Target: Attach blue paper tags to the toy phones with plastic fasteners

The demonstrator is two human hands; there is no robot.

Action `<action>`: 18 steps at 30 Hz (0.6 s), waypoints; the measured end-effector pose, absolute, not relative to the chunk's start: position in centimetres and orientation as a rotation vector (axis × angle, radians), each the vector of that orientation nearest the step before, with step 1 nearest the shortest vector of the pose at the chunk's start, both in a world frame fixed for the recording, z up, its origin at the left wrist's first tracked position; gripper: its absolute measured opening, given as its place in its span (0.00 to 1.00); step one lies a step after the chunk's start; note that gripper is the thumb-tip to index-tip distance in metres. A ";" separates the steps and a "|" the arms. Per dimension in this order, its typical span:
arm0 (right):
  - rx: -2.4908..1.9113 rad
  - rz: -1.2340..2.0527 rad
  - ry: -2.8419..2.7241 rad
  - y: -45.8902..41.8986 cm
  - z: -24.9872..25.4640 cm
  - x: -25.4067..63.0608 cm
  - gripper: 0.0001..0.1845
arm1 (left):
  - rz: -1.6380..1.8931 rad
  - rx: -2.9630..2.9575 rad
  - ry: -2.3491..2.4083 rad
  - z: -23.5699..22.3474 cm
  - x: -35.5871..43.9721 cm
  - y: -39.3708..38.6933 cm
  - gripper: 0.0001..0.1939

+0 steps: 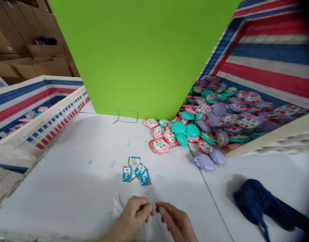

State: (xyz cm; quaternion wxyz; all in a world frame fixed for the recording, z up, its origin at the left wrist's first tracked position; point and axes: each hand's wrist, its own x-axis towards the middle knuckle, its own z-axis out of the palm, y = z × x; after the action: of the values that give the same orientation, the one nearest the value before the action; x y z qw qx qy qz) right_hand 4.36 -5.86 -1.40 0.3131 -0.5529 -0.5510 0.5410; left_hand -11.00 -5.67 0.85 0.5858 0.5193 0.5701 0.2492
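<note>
Pinching a thin clear plastic bag between them, the left hand and right hand meet at the tabletop's near edge, each grip narrow on the film. Four blue tags lie just beyond. The bag is hard to make out. Toy phones spill from a striped crate; a blue cloth lies right.

green backdrop | blue-white tags | pink, teal, purple toys | navy cloth
</note>
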 end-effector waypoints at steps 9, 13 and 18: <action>-1.254 1.687 -0.857 -2.3 -1.4 2.7 0.15 | 0.491 1.223 1.371 -0.2 -10.1 -5.8 0.15; -1.216 1.830 -0.558 -2.0 -1.2 3.3 0.15 | 0.392 1.300 1.376 0.1 -10.3 -5.2 0.14; -1.297 1.693 -0.594 -1.9 -0.8 5.1 0.15 | 0.327 1.838 1.708 0.3 -12.0 -0.9 0.07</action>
State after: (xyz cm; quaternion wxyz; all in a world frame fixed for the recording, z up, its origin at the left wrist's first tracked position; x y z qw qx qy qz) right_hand 5.11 -1.85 -0.84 0.4472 -0.5241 -0.2400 0.6840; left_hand -12.04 -0.91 0.27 0.3009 0.6926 0.6439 0.1233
